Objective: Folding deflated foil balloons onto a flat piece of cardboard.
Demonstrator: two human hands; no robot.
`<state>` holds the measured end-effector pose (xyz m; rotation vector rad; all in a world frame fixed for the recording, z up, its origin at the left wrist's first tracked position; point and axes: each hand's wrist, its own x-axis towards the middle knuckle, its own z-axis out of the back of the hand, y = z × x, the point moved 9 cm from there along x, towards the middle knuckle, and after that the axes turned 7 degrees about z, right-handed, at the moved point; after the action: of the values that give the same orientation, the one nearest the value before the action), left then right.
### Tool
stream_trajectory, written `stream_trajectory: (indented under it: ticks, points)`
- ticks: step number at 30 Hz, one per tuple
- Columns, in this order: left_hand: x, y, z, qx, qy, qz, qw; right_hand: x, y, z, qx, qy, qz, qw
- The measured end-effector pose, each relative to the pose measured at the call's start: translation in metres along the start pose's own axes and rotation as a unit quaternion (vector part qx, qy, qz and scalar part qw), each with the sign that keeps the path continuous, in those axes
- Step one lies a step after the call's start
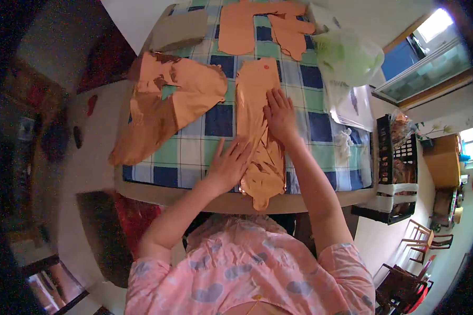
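Observation:
A long, flat, deflated foil balloon (255,110), shiny copper-orange, lies lengthwise before me, its rounded end and small tab hanging over the near table edge. Creases run through its lower half. My left hand (228,167) rests on its left side with the fingers spread. Higher up, my right hand (282,116) lies flat on its right edge, fingers stretched out. Neither hand grips anything. To the left, a larger crumpled foil balloon (181,100) of the same colour is spread out, with an opening through it.
Another flat orange foil balloon (236,31) lies at the far side beside a grey-brown flat piece (180,29). Plastic bags (349,58) occupy the far right of the checked tablecloth (220,121). A black crate (397,163) stands off the table's right side.

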<state>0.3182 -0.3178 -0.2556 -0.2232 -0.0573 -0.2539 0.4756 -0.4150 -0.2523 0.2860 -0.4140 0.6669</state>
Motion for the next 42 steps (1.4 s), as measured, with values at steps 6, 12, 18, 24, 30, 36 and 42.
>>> stream_trajectory:
  ticks: [6,12,18,24,30,36,42]
  points:
    - [-0.036,0.0,-0.007,-0.005,0.009,-0.019,1.0,0.001,0.003,0.0,0.018,0.003,-0.004,1.0]
    - [-0.06,-0.001,-0.001,-0.072,0.053,-0.013,0.996,0.005,-0.001,-0.003,-0.011,0.051,-0.016,0.999]
    - [-0.008,0.029,0.008,-0.108,-0.037,0.006,0.993,0.004,0.004,0.003,-0.015,0.074,-0.013,0.997]
    - [0.077,0.063,0.001,0.041,-0.088,0.02,0.995,0.004,0.005,0.005,0.019,0.036,0.003,0.999]
    - [0.11,0.09,0.0,0.06,-0.069,0.068,0.993,0.0,0.001,0.003,0.035,0.014,-0.006,0.999]
    - [0.072,0.07,-0.009,0.043,-0.051,0.043,0.997,-0.004,0.0,-0.001,0.037,0.016,-0.02,0.999]
    - [-0.004,0.024,0.005,-0.011,0.01,-0.016,1.0,-0.002,-0.004,-0.002,0.014,0.018,-0.009,1.0]
